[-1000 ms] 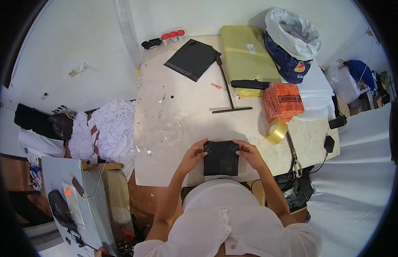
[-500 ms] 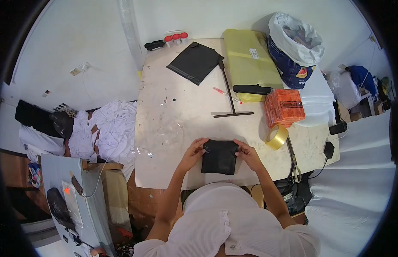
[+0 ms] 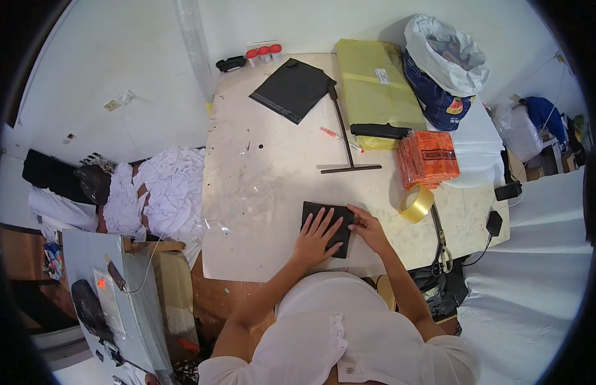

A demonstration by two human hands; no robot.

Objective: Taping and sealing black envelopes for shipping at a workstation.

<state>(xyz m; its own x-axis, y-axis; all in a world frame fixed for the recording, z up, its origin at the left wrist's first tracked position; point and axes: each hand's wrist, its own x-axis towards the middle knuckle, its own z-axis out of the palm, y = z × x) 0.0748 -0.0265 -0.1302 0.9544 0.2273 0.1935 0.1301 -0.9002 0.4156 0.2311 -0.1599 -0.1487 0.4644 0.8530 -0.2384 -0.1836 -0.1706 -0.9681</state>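
Observation:
A flat, square black plastic packet lies on the table near its front edge. My left hand rests palm down across it with the fingers spread, hiding much of its surface. At the packet's upper right corner my right hand has its bent fingers and thumb closed on the edge. What lies inside the packet cannot be seen.
On the table ahead is a dark T-shaped tool, with a black plastic bag beyond. Clear tape, scissors and orange packets lie right. Behind them are a yellow bundle and a bulky sack.
My left hand has left the packet's upper left corner and now lies flat on top of it. The right hand stays at its right edge. The packet has shifted slightly away from me.

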